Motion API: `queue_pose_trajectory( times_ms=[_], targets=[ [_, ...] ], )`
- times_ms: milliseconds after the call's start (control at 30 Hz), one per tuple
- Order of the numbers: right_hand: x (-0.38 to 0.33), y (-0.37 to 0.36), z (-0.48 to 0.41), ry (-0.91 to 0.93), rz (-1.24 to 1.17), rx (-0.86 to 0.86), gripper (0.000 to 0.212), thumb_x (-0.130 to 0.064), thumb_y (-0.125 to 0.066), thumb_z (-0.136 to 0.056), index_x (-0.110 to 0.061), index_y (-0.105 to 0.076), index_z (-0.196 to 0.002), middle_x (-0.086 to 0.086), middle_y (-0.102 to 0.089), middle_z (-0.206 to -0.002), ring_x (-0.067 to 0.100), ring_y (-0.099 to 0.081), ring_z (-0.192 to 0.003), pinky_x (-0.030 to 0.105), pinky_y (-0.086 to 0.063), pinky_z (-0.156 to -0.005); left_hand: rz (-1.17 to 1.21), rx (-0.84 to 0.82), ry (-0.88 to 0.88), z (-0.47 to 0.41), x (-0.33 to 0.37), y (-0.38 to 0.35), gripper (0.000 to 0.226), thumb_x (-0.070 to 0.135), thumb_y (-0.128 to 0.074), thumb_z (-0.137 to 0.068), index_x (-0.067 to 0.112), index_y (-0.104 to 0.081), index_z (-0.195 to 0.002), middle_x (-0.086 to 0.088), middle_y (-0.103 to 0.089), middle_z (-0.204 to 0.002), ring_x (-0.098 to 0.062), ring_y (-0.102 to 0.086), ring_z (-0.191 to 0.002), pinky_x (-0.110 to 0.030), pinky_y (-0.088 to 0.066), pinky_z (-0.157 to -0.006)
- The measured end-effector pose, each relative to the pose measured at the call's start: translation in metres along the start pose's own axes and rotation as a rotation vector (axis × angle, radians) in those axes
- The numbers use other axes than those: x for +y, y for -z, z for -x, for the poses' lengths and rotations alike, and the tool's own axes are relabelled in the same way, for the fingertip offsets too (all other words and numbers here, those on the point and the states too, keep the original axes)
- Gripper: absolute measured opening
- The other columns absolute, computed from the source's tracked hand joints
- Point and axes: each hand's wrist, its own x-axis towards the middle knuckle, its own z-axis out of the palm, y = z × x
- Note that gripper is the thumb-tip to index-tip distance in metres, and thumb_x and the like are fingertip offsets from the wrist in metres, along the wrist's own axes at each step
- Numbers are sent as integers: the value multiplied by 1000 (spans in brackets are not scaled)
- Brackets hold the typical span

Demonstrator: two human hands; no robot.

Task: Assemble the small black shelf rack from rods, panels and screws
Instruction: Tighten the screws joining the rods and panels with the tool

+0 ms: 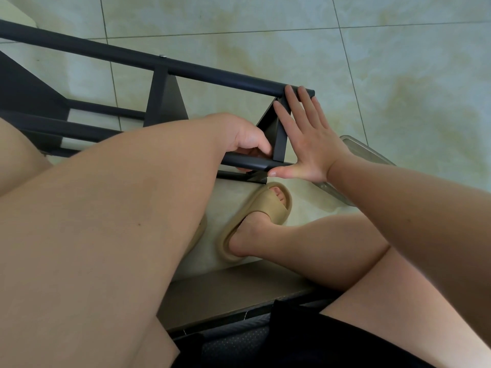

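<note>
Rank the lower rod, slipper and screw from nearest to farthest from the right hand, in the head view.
1. Lower rod: the right hand's thumb touches its end.
2. Slipper: on the floor, just below the thumb.
3. Screw: on the upper rod, far to the left.

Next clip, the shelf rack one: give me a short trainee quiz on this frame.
1. True or false: the right hand lies flat, fingers straight, against the rack.
2. The left hand grips: A) the lower rod; B) a hammer; C) a drill.
3. Fill in: the clear container stands on the ___.
Key: 1 true; 2 A; 3 floor.
</note>
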Motion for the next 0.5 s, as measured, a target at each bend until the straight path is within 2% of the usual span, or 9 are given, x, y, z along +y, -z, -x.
queue_pose_trajectory(
  times_ms=[300,400,500],
  targets=[
    [0,0,0,1,-2,5,131,-96,-35,-72,-7,-3,-162,22,8,-167,42,10,-154,55,4,-125,-7,-7,-29,2,0,0,14,17,-55,-96,6,-65,-93,-10,-63,-88,-24,-58,-79,-34,-48,-77],
    [0,0,0,0,3,-1,131,-96,-34,-71,-7,-2,-162,22,8,-167,42,10,-154,55,3,-125,30,-12,-42,1,-1,0,17,14,-54,-97,8,-66,-87,-8,-64,-81,-22,-59,-73,-32,-49,-72],
    [0,0,0,-1,0,-1,131,-96,-35,-71,-7,-2,-162,22,8,-167,42,10,-154,56,3,-125,32,-13,-42,1,-1,1,15,14,-54,-97,9,-66,-90,-7,-65,-82,-21,-60,-73,-31,-49,-70]
  ],
)
